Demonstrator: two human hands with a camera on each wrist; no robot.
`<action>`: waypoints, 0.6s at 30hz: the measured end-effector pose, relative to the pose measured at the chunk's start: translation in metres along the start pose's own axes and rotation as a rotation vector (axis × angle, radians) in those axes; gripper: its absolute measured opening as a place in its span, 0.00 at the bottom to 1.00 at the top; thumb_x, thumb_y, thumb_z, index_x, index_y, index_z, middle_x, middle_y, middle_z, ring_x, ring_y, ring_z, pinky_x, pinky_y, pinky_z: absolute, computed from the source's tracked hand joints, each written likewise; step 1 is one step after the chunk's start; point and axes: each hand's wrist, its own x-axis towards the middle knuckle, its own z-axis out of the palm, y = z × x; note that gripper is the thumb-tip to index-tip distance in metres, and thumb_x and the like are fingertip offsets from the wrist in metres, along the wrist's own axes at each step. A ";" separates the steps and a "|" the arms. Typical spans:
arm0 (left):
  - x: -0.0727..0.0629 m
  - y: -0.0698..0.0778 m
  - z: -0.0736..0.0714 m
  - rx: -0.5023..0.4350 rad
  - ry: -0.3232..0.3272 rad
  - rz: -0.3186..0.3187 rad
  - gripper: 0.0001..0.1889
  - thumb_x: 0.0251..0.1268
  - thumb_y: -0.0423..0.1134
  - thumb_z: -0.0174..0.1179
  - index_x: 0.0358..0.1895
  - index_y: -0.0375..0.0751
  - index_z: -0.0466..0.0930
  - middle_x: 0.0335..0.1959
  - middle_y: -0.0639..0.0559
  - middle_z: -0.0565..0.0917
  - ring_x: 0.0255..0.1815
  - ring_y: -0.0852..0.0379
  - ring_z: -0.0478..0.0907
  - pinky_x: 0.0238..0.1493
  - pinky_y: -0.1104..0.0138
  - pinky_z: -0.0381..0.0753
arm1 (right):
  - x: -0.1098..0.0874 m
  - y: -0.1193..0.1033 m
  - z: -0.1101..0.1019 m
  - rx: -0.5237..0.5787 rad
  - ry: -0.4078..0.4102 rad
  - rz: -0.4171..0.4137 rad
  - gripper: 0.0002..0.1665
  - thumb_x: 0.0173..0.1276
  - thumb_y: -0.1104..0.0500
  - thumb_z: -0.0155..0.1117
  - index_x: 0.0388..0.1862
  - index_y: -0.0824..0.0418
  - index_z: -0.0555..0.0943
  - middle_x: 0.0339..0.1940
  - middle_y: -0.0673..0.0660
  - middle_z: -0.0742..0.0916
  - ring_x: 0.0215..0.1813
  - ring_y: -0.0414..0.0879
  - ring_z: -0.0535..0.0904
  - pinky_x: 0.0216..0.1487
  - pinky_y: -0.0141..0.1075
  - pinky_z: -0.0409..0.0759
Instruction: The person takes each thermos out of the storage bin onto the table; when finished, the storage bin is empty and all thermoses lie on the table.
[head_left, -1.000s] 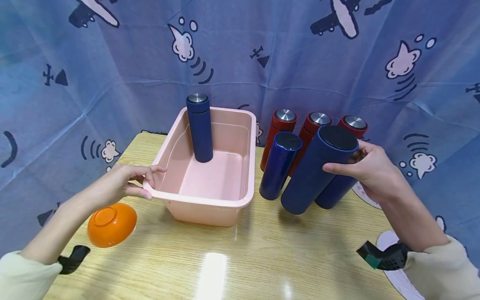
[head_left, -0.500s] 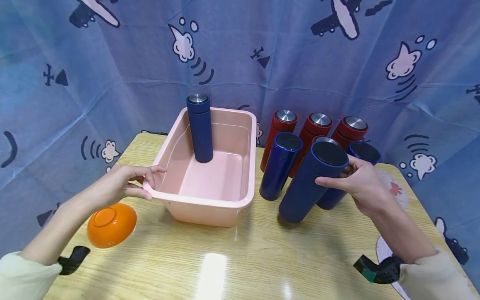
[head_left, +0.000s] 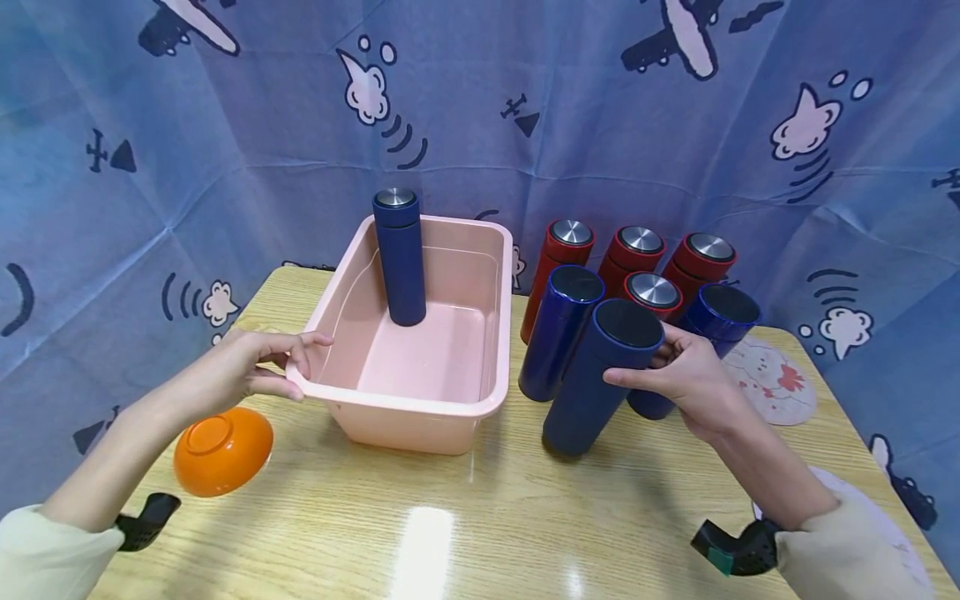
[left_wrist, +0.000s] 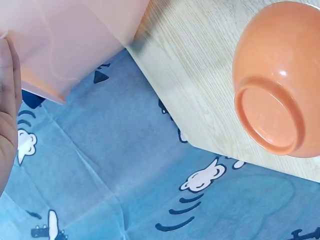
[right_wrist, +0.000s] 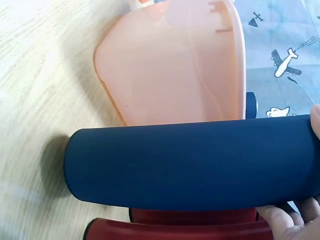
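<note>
A matte dark blue thermos flask (head_left: 596, 392) with a black lid is gripped near its top by my right hand (head_left: 693, 379). It leans slightly, its base at or just above the table; I cannot tell which. In the right wrist view the flask (right_wrist: 192, 165) crosses the frame in front of the tub. My left hand (head_left: 262, 362) pinches the rim at the near left corner of a pink plastic tub (head_left: 420, 406). Inside the tub, toward the back left, stands another dark blue flask (head_left: 401, 267) with a silver-topped lid.
Several red flasks (head_left: 558, 250) stand behind the held one. A glossy blue flask (head_left: 562, 333) is on its left, another glossy blue flask (head_left: 723, 312) on its right. An upturned orange bowl (head_left: 225, 450) lies left of the tub. Round printed mats (head_left: 780, 387) lie at right.
My right hand has moved left, downward and nearer with the dark blue flask, uncovering the red and glossy blue flasks behind. The left hand and tub have stayed put.
</note>
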 end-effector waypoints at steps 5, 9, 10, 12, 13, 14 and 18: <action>0.000 -0.001 0.001 0.003 0.004 0.000 0.14 0.44 0.30 0.72 0.27 0.50 0.76 0.54 0.35 0.81 0.41 0.63 0.81 0.38 0.74 0.80 | 0.001 0.003 0.007 -0.043 -0.010 0.030 0.26 0.55 0.69 0.73 0.48 0.45 0.79 0.41 0.41 0.87 0.45 0.37 0.84 0.46 0.28 0.80; 0.000 -0.001 0.001 0.008 0.006 0.005 0.14 0.44 0.30 0.72 0.27 0.50 0.76 0.53 0.35 0.81 0.40 0.64 0.81 0.37 0.74 0.80 | 0.003 0.004 0.013 -0.026 -0.020 0.039 0.26 0.55 0.69 0.74 0.48 0.46 0.79 0.41 0.41 0.87 0.45 0.37 0.84 0.46 0.29 0.80; 0.000 -0.001 0.001 0.010 0.008 0.006 0.14 0.44 0.30 0.72 0.27 0.50 0.76 0.53 0.35 0.81 0.40 0.64 0.81 0.37 0.74 0.80 | 0.004 0.005 0.014 -0.027 -0.023 0.038 0.27 0.55 0.68 0.74 0.49 0.46 0.78 0.42 0.41 0.87 0.45 0.37 0.84 0.46 0.30 0.81; 0.000 -0.001 0.001 0.014 0.011 0.008 0.14 0.43 0.30 0.72 0.27 0.50 0.76 0.53 0.35 0.81 0.40 0.64 0.81 0.37 0.74 0.80 | 0.005 0.006 0.017 -0.009 -0.027 0.037 0.27 0.54 0.69 0.74 0.49 0.48 0.78 0.42 0.42 0.87 0.45 0.38 0.84 0.44 0.32 0.82; 0.000 -0.002 0.001 0.015 0.012 0.009 0.14 0.43 0.30 0.72 0.27 0.50 0.76 0.53 0.36 0.81 0.40 0.64 0.81 0.37 0.74 0.80 | 0.005 0.007 0.018 -0.008 -0.028 0.037 0.27 0.54 0.69 0.74 0.50 0.48 0.78 0.42 0.42 0.87 0.45 0.38 0.84 0.43 0.33 0.83; 0.000 -0.002 0.001 0.014 0.012 0.008 0.14 0.43 0.30 0.72 0.27 0.50 0.76 0.53 0.36 0.81 0.40 0.64 0.81 0.37 0.74 0.80 | 0.006 0.007 0.020 -0.002 -0.029 0.039 0.27 0.54 0.69 0.74 0.49 0.49 0.79 0.42 0.43 0.87 0.45 0.39 0.84 0.43 0.34 0.83; 0.000 -0.002 0.000 0.005 0.010 0.007 0.14 0.43 0.30 0.72 0.27 0.51 0.76 0.53 0.35 0.81 0.41 0.62 0.81 0.37 0.74 0.80 | 0.007 0.010 0.023 -0.009 -0.029 0.043 0.26 0.54 0.68 0.74 0.49 0.49 0.79 0.41 0.43 0.87 0.45 0.39 0.84 0.43 0.34 0.83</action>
